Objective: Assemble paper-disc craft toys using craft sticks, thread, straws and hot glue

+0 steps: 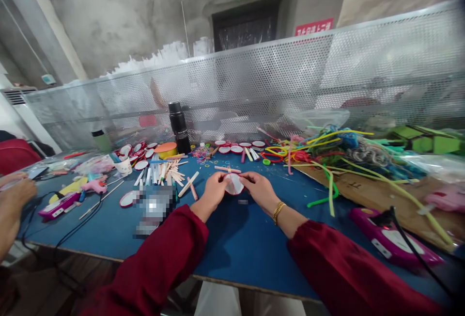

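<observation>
My left hand (214, 187) and my right hand (258, 187) meet over the blue table (236, 243), both pinched on a small round white disc with a red rim (233, 184). A pink craft stick (227, 169) lies just beyond the disc. Both arms wear dark red sleeves, and a gold bracelet (278, 211) sits on my right wrist.
Craft sticks (170, 170), red-rimmed discs (236, 149), a black bottle (179, 127), an orange tape roll (166, 150) and pipe cleaners (327, 156) crowd the far side. A purple glue gun (392, 238) lies right, another (60, 204) left. Another person's hand (14, 199) is at far left. A mesh screen (254, 78) backs the table.
</observation>
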`<state>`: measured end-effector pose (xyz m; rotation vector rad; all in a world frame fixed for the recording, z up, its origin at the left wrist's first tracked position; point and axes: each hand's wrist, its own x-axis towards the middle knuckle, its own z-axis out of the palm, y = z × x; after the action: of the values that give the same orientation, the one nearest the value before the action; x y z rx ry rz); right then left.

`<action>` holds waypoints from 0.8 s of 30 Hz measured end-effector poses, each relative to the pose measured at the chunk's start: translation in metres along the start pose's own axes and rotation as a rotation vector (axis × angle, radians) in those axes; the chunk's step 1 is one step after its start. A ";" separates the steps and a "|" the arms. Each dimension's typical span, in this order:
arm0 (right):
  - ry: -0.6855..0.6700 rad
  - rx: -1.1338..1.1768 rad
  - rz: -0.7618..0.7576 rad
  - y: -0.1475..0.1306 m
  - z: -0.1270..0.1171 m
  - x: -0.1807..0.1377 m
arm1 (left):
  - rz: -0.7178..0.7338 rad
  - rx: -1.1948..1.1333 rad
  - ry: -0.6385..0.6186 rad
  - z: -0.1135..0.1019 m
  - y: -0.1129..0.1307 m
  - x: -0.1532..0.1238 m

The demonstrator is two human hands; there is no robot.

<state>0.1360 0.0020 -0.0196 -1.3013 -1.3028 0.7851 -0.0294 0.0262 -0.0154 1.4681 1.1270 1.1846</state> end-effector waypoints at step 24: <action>-0.068 0.066 0.092 -0.010 -0.004 0.002 | -0.061 -0.025 0.027 0.004 0.006 0.004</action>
<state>0.1381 0.0007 -0.0086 -1.2987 -1.2672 0.9367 -0.0244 0.0284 -0.0099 1.3925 1.1631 1.1753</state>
